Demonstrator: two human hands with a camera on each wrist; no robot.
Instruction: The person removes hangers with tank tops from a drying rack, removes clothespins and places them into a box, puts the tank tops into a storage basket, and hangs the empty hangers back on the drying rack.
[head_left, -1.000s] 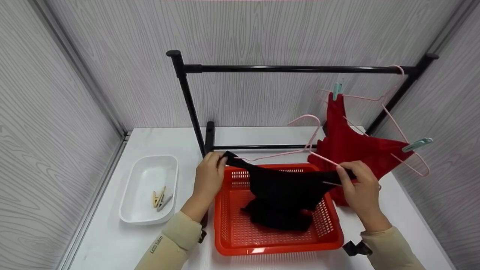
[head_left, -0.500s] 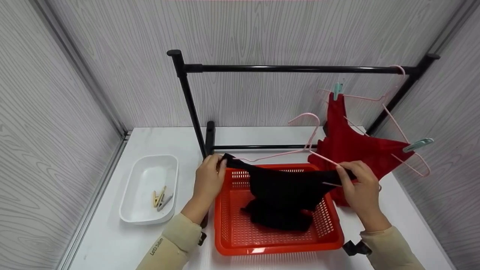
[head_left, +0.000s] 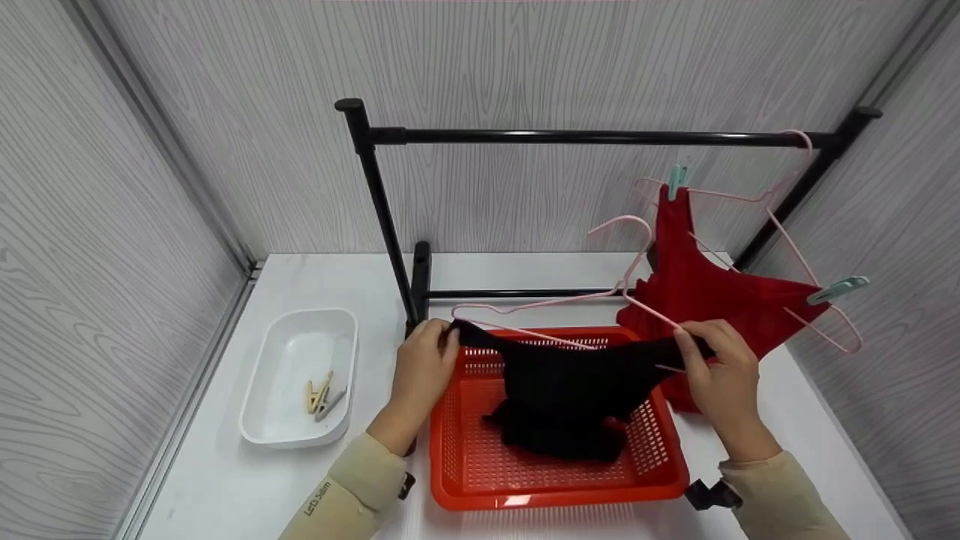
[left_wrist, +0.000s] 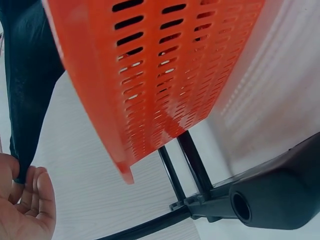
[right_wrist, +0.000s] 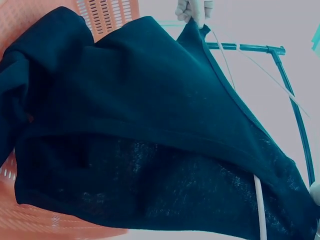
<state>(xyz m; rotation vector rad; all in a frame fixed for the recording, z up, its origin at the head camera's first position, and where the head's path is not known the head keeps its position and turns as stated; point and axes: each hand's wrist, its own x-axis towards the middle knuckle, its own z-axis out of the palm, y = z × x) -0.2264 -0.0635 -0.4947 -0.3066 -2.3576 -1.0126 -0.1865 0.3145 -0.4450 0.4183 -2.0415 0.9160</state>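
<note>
your left hand (head_left: 426,364) pinches the black garment (head_left: 574,382) over the red basket (head_left: 559,500), and your right hand (head_left: 724,375) pinches it with the pink hanger (head_left: 623,286), which could slip if you loosen.

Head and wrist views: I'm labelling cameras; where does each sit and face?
Head: worn there, facing forward and down at the black cloth; left hand and right hand show.
Left wrist: worn there, facing the basket; left hand shows.
Right wrist: worn there, facing the cloth; both hands partly show.
Wrist views share cloth and basket.
</note>
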